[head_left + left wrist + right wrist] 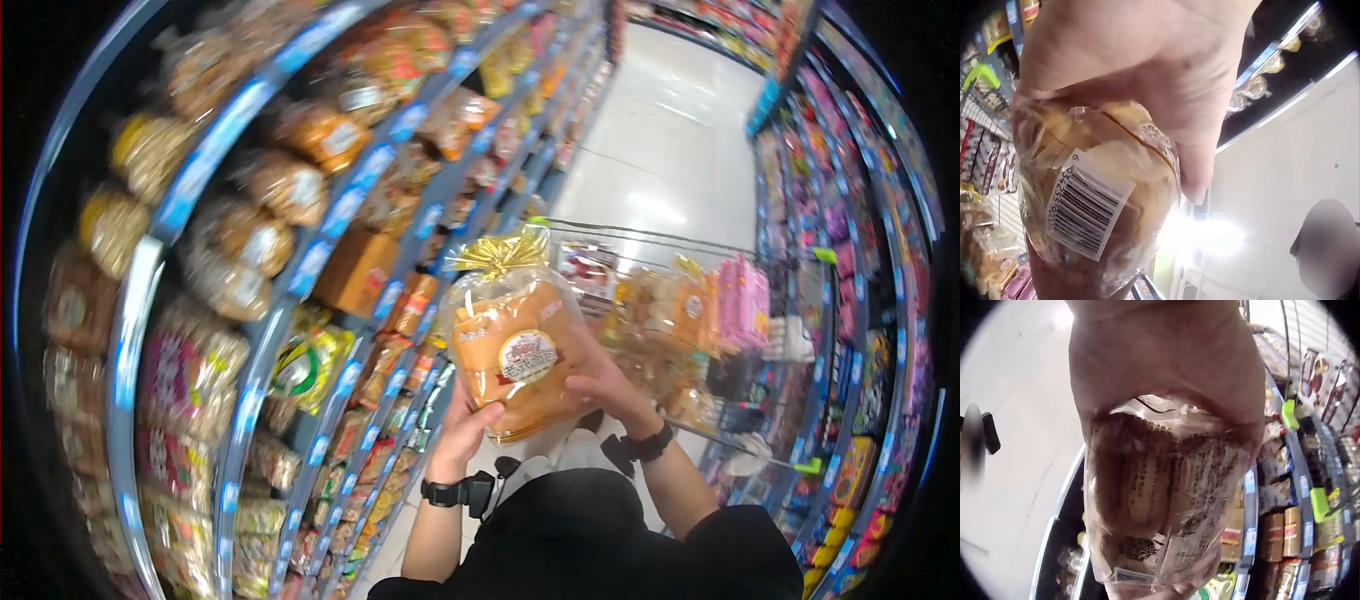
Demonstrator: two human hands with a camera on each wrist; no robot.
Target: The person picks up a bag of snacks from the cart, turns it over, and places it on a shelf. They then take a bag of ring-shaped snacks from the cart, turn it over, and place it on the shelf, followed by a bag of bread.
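A clear bag of bread (pixel 520 350) with a gold tie at its top and a round label on its front is held up between both hands in the head view. The left hand (pixel 464 428) grips its lower left side, thumb on the front. On the lower right side, the right hand (pixel 612 388) holds it the same way. A barcode sticker shows on the bag (pixel 1088 203) in the left wrist view, under the left hand (pixel 1141 56). Printed text covers the bag's face (pixel 1160 494) beside the right hand (pixel 1166 362) in the right wrist view.
A wire cart (pixel 650 240) stands just beyond the bag, holding bagged bread (pixel 675 305), a pink package (pixel 742 305) and a dark-and-white pack (pixel 588 270). Shelves of packaged bread (pixel 285 190) line the left, more shelves (pixel 850 240) the right. White floor (pixel 665 130) runs between them.
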